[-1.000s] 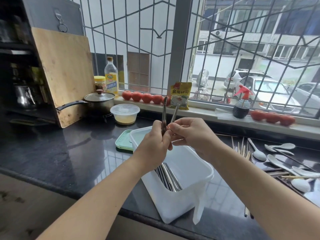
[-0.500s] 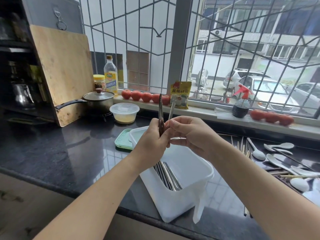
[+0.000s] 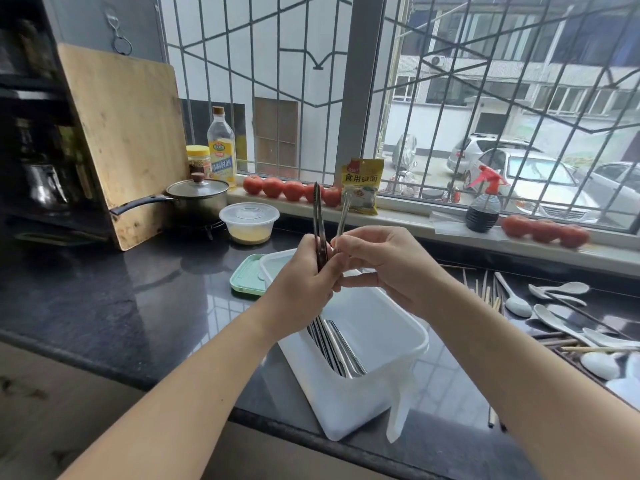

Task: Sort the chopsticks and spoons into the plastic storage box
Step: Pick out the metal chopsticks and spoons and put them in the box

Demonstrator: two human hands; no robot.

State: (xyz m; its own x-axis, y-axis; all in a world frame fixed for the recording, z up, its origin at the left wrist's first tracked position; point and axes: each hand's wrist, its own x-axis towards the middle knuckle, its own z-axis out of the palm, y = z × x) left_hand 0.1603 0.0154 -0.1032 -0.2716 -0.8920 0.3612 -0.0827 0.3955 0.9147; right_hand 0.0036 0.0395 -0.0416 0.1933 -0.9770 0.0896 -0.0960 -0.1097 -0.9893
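Sorting was partly done: metal chopsticks (image 3: 337,348) lay in the box (image 3: 381,393), more were gripped by both hands (image 3: 304,282), spoons (image 3: 554,320) remained out.

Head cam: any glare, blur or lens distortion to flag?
Head view: daylight from the window reflects as glare on the dark counter; wide-angle bending curves the window bars and counter edge; spoons at the right edge look soft; hands and white box are evenly lit and sharp.

Bright window (image 3: 485,98) daylight glares on the countertop (image 3: 104,299); edges bend.
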